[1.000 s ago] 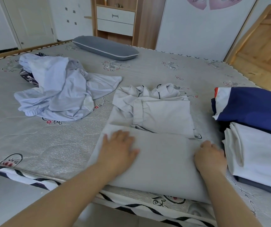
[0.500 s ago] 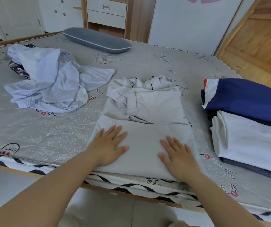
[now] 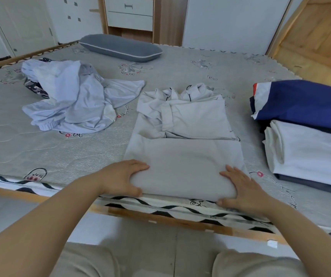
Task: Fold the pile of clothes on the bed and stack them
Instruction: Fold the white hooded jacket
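Observation:
A light grey garment (image 3: 182, 156) lies lengthwise on the bed (image 3: 60, 156), sleeves folded in over its upper half and collar at the far end. My left hand (image 3: 120, 177) grips its near left corner, fingers on top and thumb under the edge. At the near right corner my right hand (image 3: 239, 189) holds the hem the same way. A crumpled pile of pale lavender clothes (image 3: 70, 100) lies to the left, with a dark patterned piece beneath it. On the right stands a stack of folded clothes, a navy piece (image 3: 310, 102) above a white one (image 3: 310, 152).
A grey pillow (image 3: 120, 47) lies at the far side of the bed. The wooden bed frame (image 3: 180, 221) runs just below my hands. A wooden drawer unit (image 3: 129, 15) stands against the far wall, and a wooden panel (image 3: 320, 33) leans at the right.
Both hands lay flat on the grey garment's lower part; they have slid back to its near edge and now curl around the hem.

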